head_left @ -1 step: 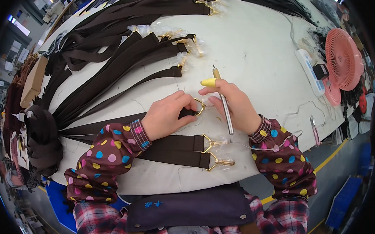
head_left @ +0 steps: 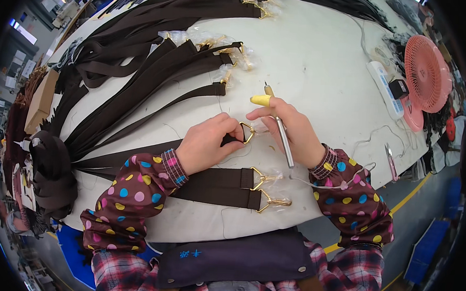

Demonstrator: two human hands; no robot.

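Note:
My left hand (head_left: 208,142) is closed on the end of a dark brown strap (head_left: 161,151), pinched close to its gold metal ring (head_left: 248,133). Just right of that ring, my right hand (head_left: 295,130) grips a pen-shaped metal tool (head_left: 284,141), silver at its lower end with a brass-coloured part and a thin tip above. A yellow finger cot (head_left: 260,100) covers one of this hand's fingertips. Below my left hand lie two more straps (head_left: 220,193) with gold clasps (head_left: 264,201), partly in clear plastic wrap.
Several brown straps (head_left: 158,70) with wrapped gold clasps fan across the white table (head_left: 322,60) from a bundle (head_left: 55,168) at left. At right are a pink fan (head_left: 426,74), a white power strip (head_left: 385,89) and thread snips (head_left: 391,161). A thin cable runs by my right sleeve.
The pen-shaped tool has tilted slightly, its lower end shifting a little right and down. My left hand stays on the strap end.

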